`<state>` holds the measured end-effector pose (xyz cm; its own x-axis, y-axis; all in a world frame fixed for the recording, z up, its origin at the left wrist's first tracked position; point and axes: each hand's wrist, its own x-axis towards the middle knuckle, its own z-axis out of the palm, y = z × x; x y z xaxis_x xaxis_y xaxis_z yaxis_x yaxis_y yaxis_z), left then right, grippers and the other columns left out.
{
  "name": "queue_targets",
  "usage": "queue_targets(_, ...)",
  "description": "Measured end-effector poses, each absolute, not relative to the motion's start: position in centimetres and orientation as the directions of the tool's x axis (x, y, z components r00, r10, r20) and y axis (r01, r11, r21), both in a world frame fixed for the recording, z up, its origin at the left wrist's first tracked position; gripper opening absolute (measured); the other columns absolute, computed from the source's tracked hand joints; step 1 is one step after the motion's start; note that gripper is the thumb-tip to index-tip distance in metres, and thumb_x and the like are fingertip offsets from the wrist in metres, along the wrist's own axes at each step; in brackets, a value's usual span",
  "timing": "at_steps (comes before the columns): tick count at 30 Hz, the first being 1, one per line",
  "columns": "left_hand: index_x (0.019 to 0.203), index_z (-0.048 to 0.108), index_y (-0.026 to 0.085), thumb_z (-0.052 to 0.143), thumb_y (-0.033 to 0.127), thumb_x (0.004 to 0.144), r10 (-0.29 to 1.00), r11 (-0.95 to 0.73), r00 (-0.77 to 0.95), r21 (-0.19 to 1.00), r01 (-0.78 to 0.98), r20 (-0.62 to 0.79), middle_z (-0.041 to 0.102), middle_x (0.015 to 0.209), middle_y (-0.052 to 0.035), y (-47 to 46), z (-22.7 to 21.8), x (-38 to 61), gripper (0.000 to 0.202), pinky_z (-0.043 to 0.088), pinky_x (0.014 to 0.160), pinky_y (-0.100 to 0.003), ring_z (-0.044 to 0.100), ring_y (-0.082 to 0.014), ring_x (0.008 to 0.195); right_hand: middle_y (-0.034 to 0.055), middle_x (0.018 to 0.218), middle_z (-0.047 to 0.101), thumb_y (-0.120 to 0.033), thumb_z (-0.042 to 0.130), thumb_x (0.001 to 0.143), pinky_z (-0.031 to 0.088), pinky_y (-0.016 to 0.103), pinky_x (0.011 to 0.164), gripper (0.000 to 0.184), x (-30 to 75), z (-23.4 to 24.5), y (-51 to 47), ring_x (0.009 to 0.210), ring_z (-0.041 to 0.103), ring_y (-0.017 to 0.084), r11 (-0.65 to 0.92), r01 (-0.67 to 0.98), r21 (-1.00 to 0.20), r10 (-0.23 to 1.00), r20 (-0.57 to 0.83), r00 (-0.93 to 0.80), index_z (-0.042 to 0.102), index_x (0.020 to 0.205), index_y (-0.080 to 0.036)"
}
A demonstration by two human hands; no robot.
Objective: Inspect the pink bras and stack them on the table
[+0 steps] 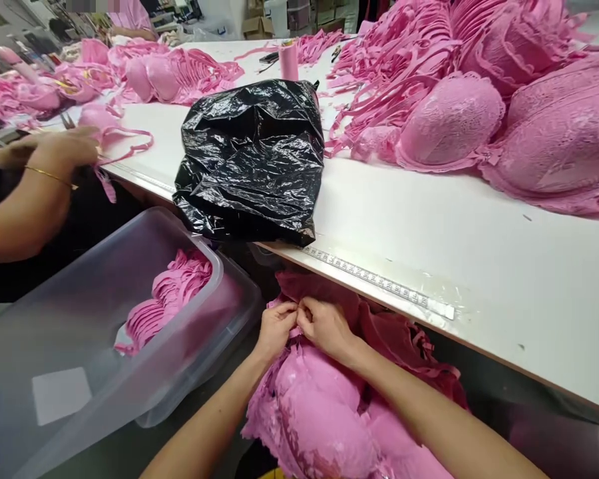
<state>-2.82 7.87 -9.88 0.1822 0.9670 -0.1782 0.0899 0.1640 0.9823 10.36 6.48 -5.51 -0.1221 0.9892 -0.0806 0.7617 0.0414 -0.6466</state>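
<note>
My left hand (278,327) and my right hand (324,326) meet just below the table edge, fingertips pinched together on a pink bra (319,406). Its lace-trimmed, moulded cups hang below my hands and reach down towards my lap. The exact piece between my fingertips is too small and covered to make out. Behind my right hand, more pink garments (404,352) lie in the shade under the table. Both hands are closed.
A black plastic bag (254,159) sits at the edge of the white table (379,206), near a taped-down measuring tape (379,281). Pink bras (449,120) are heaped at right. A clear bin (104,279) holds more bras. At left, a co-worker's hand (64,150) handles a bra.
</note>
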Motion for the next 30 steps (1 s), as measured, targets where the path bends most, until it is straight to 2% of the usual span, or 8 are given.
queue_targets(6, 0.053, 0.064, 0.015, 0.067, 0.018, 0.059, 0.976, 0.179, 0.128, 0.984, 0.013, -0.179, 0.055, 0.056, 0.0017, 7.5, -9.5, -2.2, 0.008, 0.04, 0.052, -0.021, 0.05, -0.0102, 0.053, 0.0011, 0.059, 0.063, -0.015, 0.049, 0.08, 0.029, 0.021, 0.048, 0.016, 11.1, -5.2, 6.2, 0.048, 0.05, 0.011, 0.062, 0.717, -0.694, 0.982, -0.086, -0.168, 0.062, 0.07, -0.016)
queue_targets(9, 0.053, 0.061, 0.017, 0.065, 0.017, 0.059, 0.982, 0.17, 0.082, 0.985, -0.009, -0.169, 0.053, 0.055, 0.0031, 7.5, -9.5, -1.7, 0.007, 0.039, 0.052, -0.021, 0.049, -0.0098, 0.053, 0.0037, 0.062, 0.065, -0.015, 0.048, 0.08, 0.031, 0.022, 0.05, 0.016, 10.9, -5.3, 6.3, 0.052, 0.052, 0.012, 0.065, 0.716, -0.695, 0.984, -0.074, -0.161, 0.062, 0.073, -0.015)
queue_targets(13, 0.055, 0.059, 0.018, 0.065, 0.018, 0.058, 0.979, 0.201, 0.028, 0.979, -0.026, -0.2, 0.054, 0.053, 0.004, 7.5, -9.6, -0.8, 0.007, 0.038, 0.05, -0.021, 0.048, -0.0093, 0.05, 0.0023, 0.065, 0.067, -0.017, 0.046, 0.083, 0.038, 0.02, 0.052, 0.019, 12.2, -5.1, 6.4, 0.055, 0.057, 0.013, 0.07, 0.704, -0.707, 0.978, -0.092, -0.189, 0.064, 0.076, -0.016)
queue_targets(16, 0.055, 0.06, 0.017, 0.07, 0.02, 0.057, 0.97, 0.242, 0.015, 0.97, -0.038, -0.242, 0.054, 0.052, 0.0041, 7.4, -9.4, -0.6, 0.011, 0.037, 0.049, -0.021, 0.047, -0.0086, 0.048, 0.0043, 0.076, 0.07, -0.019, 0.041, 0.086, 0.044, 0.022, 0.06, 0.023, 14.1, -4.9, 5.9, 0.065, 0.062, 0.015, 0.062, 0.724, -0.687, 0.976, -0.111, -0.189, 0.064, 0.086, -0.017)
queue_targets(18, 0.055, 0.061, 0.016, 0.072, 0.021, 0.056, 0.963, 0.271, 0.011, 0.961, -0.048, -0.27, 0.054, 0.051, 0.0041, 7.2, -9.0, -0.6, 0.013, 0.036, 0.048, -0.021, 0.046, -0.0083, 0.047, 0.0062, 0.081, 0.071, -0.021, 0.043, 0.087, 0.045, 0.024, 0.063, 0.022, 14.8, -4.9, 5.2, 0.068, 0.063, 0.016, 0.066, 0.747, -0.661, 0.971, -0.131, -0.201, 0.064, 0.09, -0.017)
queue_targets(24, 0.053, 0.061, 0.015, 0.073, 0.02, 0.057, 0.945, 0.327, -0.002, 0.943, -0.056, -0.327, 0.055, 0.047, 0.0042, 6.8, -7.9, -0.6, 0.014, 0.034, 0.045, -0.02, 0.046, -0.0071, 0.043, 0.0085, 0.08, 0.068, -0.027, 0.054, 0.085, 0.041, 0.025, 0.056, 0.015, 13.6, -5.3, 3.1, 0.07, 0.064, 0.021, 0.152, 0.848, -0.508, 0.952, -0.156, -0.264, 0.06, 0.091, -0.015)
queue_targets(27, 0.052, 0.061, 0.014, 0.072, 0.02, 0.057, 0.941, 0.336, -0.008, 0.94, -0.057, -0.337, 0.056, 0.048, 0.0039, 6.9, -7.7, -0.4, 0.013, 0.036, 0.047, -0.02, 0.047, -0.0074, 0.044, 0.0079, 0.08, 0.066, -0.027, 0.059, 0.081, 0.035, 0.024, 0.049, 0.013, 12.9, -5.5, 2.9, 0.062, 0.062, 0.019, 0.279, 0.886, -0.37, 0.951, -0.021, -0.308, 0.06, 0.085, -0.015)
queue_targets(30, 0.052, 0.063, 0.014, 0.072, 0.019, 0.056, 0.942, 0.333, -0.021, 0.941, -0.054, -0.334, 0.057, 0.05, 0.0033, 7.0, -7.7, -0.2, 0.011, 0.038, 0.049, -0.02, 0.048, -0.0078, 0.047, 0.0063, 0.074, 0.063, -0.019, 0.055, 0.083, 0.029, 0.024, 0.044, 0.007, 12.5, -6.1, 2.9, 0.054, 0.057, 0.016, 0.321, 0.901, -0.291, 0.946, 0.128, -0.296, 0.06, 0.084, -0.014)
